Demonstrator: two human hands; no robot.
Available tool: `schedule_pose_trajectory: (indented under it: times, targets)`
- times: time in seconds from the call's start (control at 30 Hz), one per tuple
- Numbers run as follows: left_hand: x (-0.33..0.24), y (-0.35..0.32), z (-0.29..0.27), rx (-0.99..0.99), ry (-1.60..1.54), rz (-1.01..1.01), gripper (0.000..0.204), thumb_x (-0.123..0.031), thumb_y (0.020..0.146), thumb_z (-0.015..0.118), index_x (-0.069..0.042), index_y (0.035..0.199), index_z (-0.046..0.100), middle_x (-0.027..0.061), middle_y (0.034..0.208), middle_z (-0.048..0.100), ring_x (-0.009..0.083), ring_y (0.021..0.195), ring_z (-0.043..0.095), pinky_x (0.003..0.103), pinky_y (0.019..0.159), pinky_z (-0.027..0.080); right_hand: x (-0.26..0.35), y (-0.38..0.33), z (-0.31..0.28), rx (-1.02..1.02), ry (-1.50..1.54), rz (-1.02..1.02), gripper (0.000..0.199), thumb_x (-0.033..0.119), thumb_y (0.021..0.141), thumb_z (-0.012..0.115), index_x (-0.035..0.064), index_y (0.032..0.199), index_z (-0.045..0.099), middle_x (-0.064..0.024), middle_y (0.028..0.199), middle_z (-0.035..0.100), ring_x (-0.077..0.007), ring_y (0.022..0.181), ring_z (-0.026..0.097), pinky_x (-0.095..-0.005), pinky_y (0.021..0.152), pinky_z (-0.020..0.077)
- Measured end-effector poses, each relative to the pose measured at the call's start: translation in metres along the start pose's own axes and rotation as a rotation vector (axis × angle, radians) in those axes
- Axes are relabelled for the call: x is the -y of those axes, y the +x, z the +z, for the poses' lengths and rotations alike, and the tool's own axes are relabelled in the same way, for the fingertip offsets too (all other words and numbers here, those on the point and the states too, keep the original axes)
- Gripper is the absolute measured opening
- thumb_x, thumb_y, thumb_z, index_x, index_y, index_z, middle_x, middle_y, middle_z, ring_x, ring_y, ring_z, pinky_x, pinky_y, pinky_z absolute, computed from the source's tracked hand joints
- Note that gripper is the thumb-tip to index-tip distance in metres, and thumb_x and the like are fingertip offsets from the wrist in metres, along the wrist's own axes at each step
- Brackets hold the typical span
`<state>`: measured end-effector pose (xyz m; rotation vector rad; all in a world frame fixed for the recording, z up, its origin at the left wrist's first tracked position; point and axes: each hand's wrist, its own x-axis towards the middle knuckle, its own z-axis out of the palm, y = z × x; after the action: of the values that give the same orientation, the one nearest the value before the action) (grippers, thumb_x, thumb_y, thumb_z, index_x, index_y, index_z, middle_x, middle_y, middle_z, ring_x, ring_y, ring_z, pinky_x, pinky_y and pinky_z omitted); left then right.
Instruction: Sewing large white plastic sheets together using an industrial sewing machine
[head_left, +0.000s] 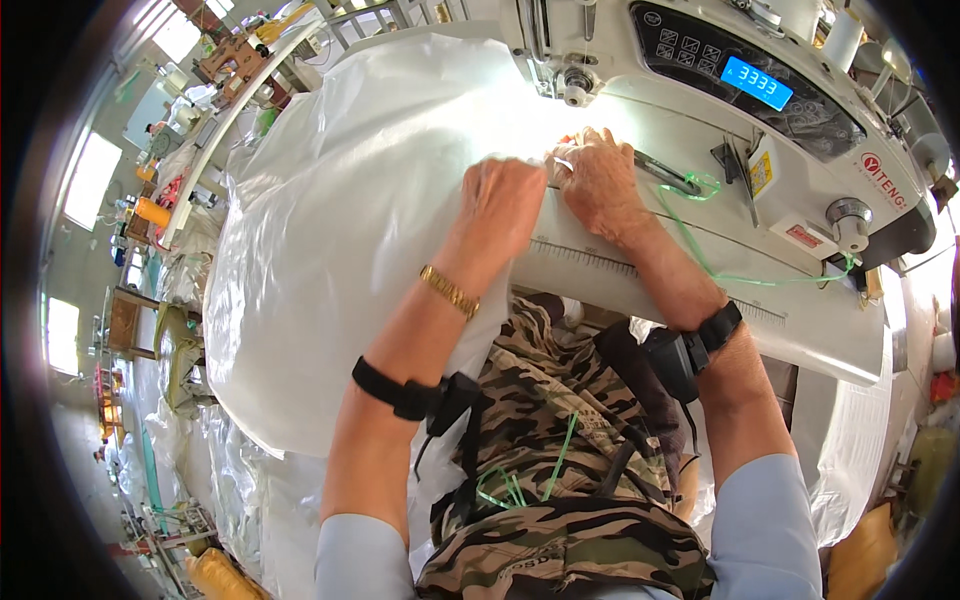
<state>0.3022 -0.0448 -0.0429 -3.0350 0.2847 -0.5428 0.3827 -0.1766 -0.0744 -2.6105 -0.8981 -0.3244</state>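
A large sheet of shiny white plastic-like material [340,230] spreads over the left of the sewing machine's bed and hangs off its front. My left hand [503,205] is closed in a fist at the sheet's right edge, gripping it. Just right of it, my right hand [602,185] is closed with bent fingers below the needle area [577,88]. Glare and the fingers hide what it pinches; a bit of orange-red shows at the fingertips. Beside that hand lies a dark, slim metal tool [668,174] with a green cord [690,240] tied to it.
The sewing machine's head [680,50] with a lit blue display [757,82] stands at the back right. A ruler scale [585,252] runs along the bed's front. Camouflage apron [570,420] covers my lap. Crowded workshop benches [240,85] line the left.
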Motion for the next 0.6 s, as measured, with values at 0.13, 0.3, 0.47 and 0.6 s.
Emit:
schedule_pose_trajectory:
  times: [0.13, 0.3, 0.47, 0.6]
  targets:
    - [0.008, 0.017, 0.016, -0.015, -0.188, -0.210, 0.015, -0.007, 0.078, 0.062, -0.002, 0.090, 0.068, 0.0194, 0.084, 0.069, 0.0360, 0.086, 0.067, 0.044, 0.078, 0.053, 0.001, -0.004, -0.002, -0.034, -0.010, -0.023, 0.022, 0.022, 0.089, 0.053, 0.0113, 0.097, 0.070, -0.0143, 0.112, 0.062, -0.0317, 0.115, 0.052, -0.0494, 0.088, 0.0391]
    - [0.003, 0.006, 0.022, -0.063, -0.369, -0.412, 0.026, -0.016, 0.082, 0.066, -0.006, 0.106, 0.071, 0.0191, 0.099, 0.070, 0.0351, 0.094, 0.067, 0.043, 0.088, 0.051, -0.001, -0.001, 0.001, -0.008, -0.052, -0.104, 0.019, 0.022, 0.086, 0.057, 0.0108, 0.098, 0.068, -0.0127, 0.111, 0.062, -0.0312, 0.114, 0.053, -0.0507, 0.090, 0.0407]
    - [0.005, 0.007, 0.023, -0.073, -0.292, -0.367, 0.026, -0.017, 0.085, 0.063, -0.008, 0.108, 0.071, 0.0177, 0.100, 0.071, 0.0329, 0.095, 0.067, 0.042, 0.087, 0.051, 0.000, -0.035, -0.002, -0.197, -0.032, -0.269, 0.037, 0.024, 0.090, 0.060, 0.0095, 0.124, 0.060, -0.0109, 0.123, 0.060, -0.0275, 0.119, 0.053, -0.0490, 0.097, 0.0414]
    - [0.016, -0.002, 0.030, -0.110, -0.303, -0.307, 0.028, -0.019, 0.087, 0.062, -0.008, 0.111, 0.070, 0.0162, 0.103, 0.071, 0.0312, 0.096, 0.067, 0.041, 0.090, 0.051, 0.000, -0.097, -0.038, -0.237, -0.103, -0.432, 0.048, 0.032, 0.087, 0.067, 0.0100, 0.128, 0.056, -0.0091, 0.134, 0.054, -0.0266, 0.128, 0.045, -0.0491, 0.107, 0.0347]
